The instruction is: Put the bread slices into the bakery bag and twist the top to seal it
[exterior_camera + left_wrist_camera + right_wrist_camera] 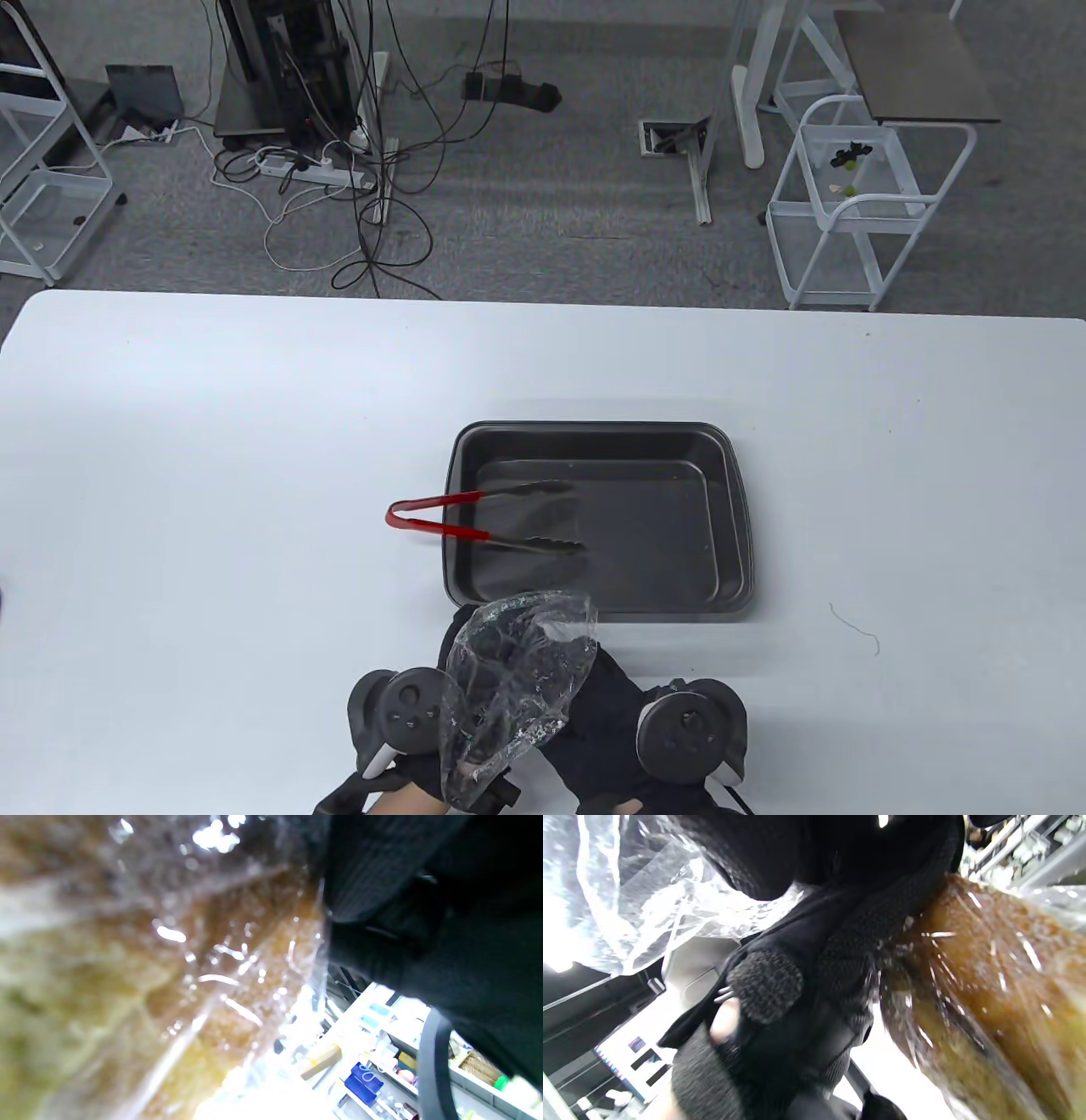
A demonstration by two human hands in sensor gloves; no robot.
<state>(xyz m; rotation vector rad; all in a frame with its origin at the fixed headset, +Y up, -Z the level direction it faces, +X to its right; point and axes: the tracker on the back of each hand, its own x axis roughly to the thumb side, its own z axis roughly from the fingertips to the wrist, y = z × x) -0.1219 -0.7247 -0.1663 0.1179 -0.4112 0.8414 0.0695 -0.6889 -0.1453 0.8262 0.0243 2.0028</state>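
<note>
A clear plastic bakery bag (pixel 517 671) is held upright at the table's near edge, its crumpled open top flaring toward the camera. My left hand (pixel 458 637) and my right hand (pixel 607 700) both grip the bag's neck from either side. In the table view the hands and the bag's top hide the bread. The left wrist view shows the brown bread slices (pixel 148 984) close up through the plastic, beside black gloved fingers (pixel 382 878). In the right wrist view the bread (pixel 992 984) hangs inside the bag below gloved fingers (pixel 840 955), with the loose bag top (pixel 649 899) above.
An empty black baking tray (pixel 730 518) lies just beyond the hands. Red-handled tongs (pixel 441 531) rest over its left rim, tips inside. A thin dark wire tie (pixel 857 628) lies on the white table (pixel 212 509) to the right.
</note>
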